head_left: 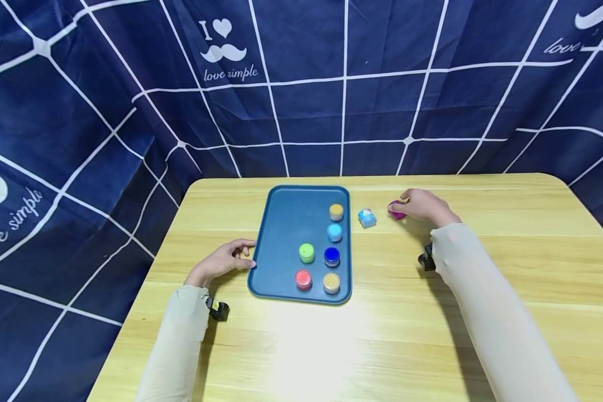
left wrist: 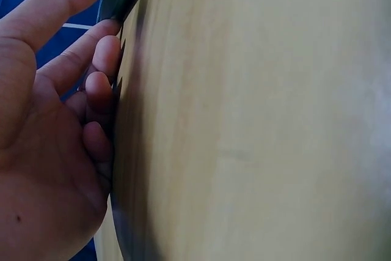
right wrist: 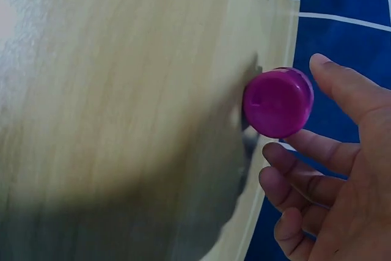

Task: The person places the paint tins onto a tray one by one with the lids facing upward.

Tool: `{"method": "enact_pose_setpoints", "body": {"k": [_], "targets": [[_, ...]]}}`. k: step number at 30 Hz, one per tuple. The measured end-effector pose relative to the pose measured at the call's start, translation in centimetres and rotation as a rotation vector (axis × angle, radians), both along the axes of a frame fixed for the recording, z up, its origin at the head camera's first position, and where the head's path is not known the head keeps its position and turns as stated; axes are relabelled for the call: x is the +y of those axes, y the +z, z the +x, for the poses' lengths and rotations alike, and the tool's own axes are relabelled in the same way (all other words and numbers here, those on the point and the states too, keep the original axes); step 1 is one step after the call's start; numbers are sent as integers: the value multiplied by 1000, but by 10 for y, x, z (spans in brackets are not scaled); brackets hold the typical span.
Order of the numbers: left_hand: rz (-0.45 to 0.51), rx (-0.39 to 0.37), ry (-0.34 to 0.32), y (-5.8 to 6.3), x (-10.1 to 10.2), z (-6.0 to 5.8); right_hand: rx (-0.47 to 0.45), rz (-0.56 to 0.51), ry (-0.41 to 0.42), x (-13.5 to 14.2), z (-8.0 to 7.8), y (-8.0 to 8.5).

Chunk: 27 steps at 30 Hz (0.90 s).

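A magenta-capped jar (right wrist: 278, 103) stands on the table right of the tray. My right hand (head_left: 421, 205) reaches round it; in the right wrist view the index finger touches its far side, while a gap shows between thumb and jar. Left of it, a light blue jar (head_left: 367, 218) appears tipped over. Thumb and index fingertip of my left hand (head_left: 223, 258) rest against the left rim of a blue tray (head_left: 286, 223). On that tray are several small jars, among them a green one (head_left: 306, 253), a red one (head_left: 304, 280) and a dark blue one (head_left: 332, 257).
An orange jar (head_left: 336, 211), another light blue jar (head_left: 334, 233) and a tan jar (head_left: 331, 283) line the tray's right side. The wooden table (head_left: 402, 335) backs onto a dark blue curtain (head_left: 301, 123) with white lines.
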<state>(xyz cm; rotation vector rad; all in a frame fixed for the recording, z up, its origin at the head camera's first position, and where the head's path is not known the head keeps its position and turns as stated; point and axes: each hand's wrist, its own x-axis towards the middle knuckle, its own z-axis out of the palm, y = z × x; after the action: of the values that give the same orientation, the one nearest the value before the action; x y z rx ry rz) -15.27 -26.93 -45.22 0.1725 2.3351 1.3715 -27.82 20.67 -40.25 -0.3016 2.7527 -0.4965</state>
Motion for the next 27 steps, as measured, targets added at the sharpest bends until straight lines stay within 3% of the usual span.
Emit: {"method": "enact_pose_setpoints", "body": {"k": [8, 27], "targets": [[-17, 5, 6, -1, 1, -1, -43, 9, -26, 0, 1, -4], [-7, -7, 2, 4, 1, 1, -12, -50, -30, 0, 2, -9]]}}
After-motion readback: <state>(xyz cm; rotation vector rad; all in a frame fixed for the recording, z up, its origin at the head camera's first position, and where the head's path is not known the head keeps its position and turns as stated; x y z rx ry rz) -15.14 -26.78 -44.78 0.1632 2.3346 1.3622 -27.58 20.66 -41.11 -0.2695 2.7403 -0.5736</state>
